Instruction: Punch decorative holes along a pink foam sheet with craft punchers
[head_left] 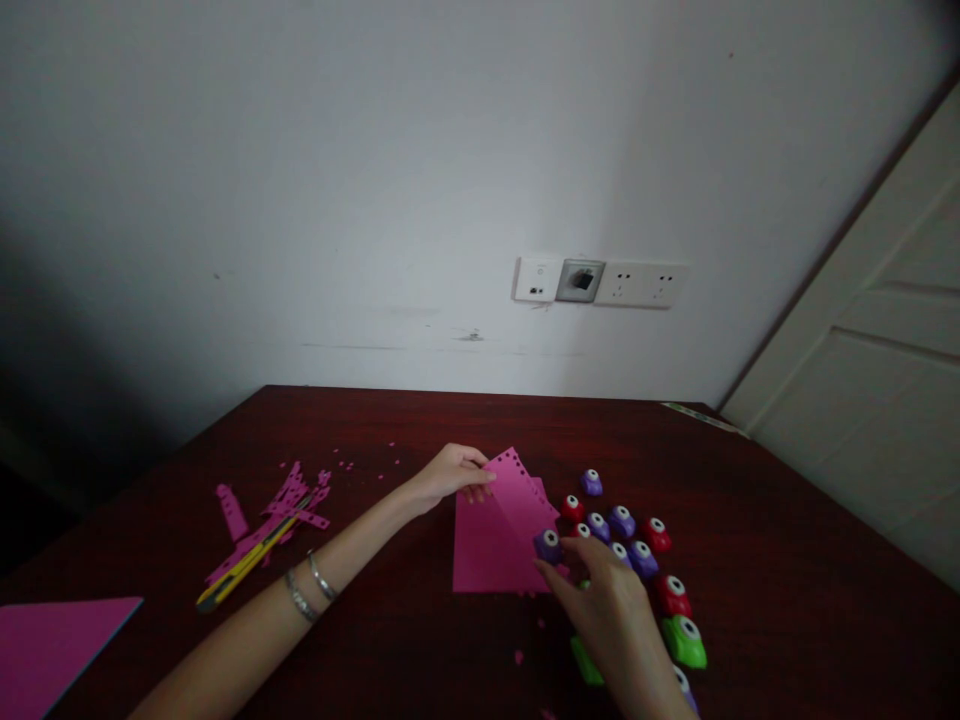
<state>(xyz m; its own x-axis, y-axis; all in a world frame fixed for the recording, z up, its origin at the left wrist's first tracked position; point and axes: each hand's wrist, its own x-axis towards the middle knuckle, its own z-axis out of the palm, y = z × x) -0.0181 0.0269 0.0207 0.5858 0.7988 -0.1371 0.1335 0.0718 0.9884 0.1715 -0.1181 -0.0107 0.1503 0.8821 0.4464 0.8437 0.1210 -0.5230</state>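
Your left hand [452, 472] is pinching a bright pink paper sheet [491, 545] near its upper corner, thumb above and fingers curling beneath, while your right hand [611, 600] is gripping a small purple plastic craft punch [548, 545] with a white, dark-centred button between thumb and forefinger. The sheet is lying in front of you on the dark red wooden table [420, 640], with a row of small holes [517, 463] running along its upper right edge; more pink paper is showing behind that edge. You are holding the punch over the sheet's right side, so the step in hand looks like placing the punch at the paper; whether its slot is gripping the edge, you cannot tell from here. From this position, moving it calls for a light hold on the corner and a square approach to the edge, without creasing the sheet. Beside your right hand, red punches [656, 534], other purple punches [622, 521] and green punches [684, 641] are sitting in a loose cluster. Beyond your left forearm, a yellow box cutter [247, 565] is resting among pink paper scraps [233, 513].
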